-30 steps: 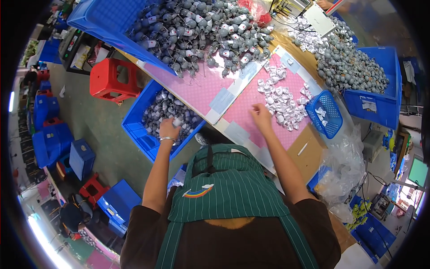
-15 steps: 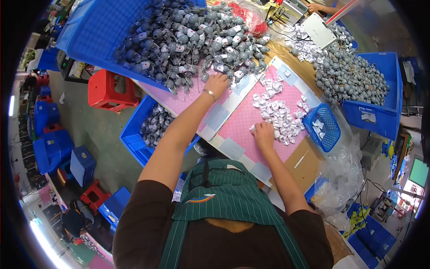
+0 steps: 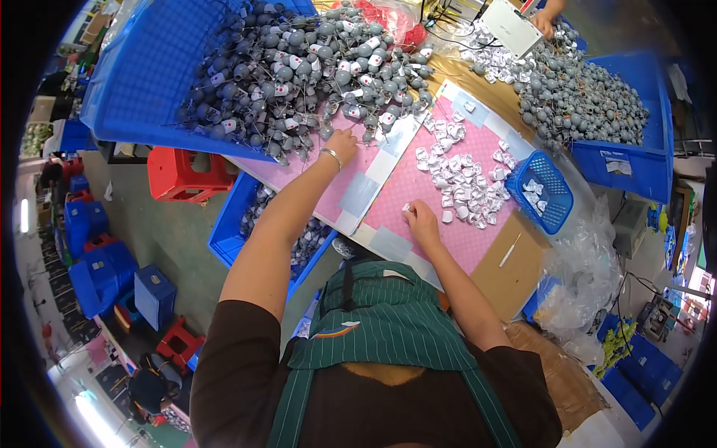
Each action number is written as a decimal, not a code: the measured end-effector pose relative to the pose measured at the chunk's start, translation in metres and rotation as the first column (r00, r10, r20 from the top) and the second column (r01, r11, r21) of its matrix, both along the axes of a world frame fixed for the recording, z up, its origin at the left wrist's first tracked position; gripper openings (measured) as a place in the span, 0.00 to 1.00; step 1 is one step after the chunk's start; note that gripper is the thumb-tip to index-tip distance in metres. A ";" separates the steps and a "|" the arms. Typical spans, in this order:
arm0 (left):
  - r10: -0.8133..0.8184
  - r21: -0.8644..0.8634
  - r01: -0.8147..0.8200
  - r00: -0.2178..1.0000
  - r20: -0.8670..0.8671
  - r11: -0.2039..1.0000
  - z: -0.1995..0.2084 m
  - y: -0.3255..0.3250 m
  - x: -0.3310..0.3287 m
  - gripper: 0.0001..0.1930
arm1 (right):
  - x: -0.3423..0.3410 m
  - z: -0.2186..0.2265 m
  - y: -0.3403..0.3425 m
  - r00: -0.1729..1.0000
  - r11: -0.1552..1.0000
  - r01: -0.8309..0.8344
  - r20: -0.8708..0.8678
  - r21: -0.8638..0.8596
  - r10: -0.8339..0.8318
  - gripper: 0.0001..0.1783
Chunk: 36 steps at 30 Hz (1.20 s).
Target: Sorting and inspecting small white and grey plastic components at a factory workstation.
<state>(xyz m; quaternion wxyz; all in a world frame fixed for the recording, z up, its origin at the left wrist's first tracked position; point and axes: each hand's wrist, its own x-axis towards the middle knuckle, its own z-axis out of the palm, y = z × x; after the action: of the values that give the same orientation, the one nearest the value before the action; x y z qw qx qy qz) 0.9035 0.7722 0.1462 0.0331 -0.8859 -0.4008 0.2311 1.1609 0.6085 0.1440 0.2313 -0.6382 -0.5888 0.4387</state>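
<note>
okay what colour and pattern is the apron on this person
Dark green with thin pale stripes; the apron shows best in the head view.

Grey balls — smooth; apron — matt cloth.

Pcs on mat, basket R, bin L
</note>
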 end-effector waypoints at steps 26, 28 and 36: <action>0.837 -0.944 0.054 -0.481 0.260 0.325 0.079 -0.175 0.042 0.26 | -0.051 0.081 0.001 0.903 0.999 0.040 -0.428 -0.007 -0.039 0.17; 0.815 -0.884 -0.151 -0.342 0.467 0.443 0.077 -0.181 0.036 0.26 | -0.052 0.087 -0.002 0.868 0.997 0.081 -0.491 -0.001 -0.071 0.21; 0.733 -0.742 -0.335 -0.182 0.655 0.580 0.096 -0.191 0.031 0.25 | -0.059 0.111 -0.007 0.906 0.999 0.030 -0.423 0.020 -0.019 0.22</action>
<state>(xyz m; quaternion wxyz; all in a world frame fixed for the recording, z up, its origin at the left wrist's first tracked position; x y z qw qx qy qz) 0.9348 0.5810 0.2421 -0.4726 -0.5292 -0.6150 -0.3440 1.1016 0.6011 0.2552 0.3671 -0.5323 -0.5225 0.5557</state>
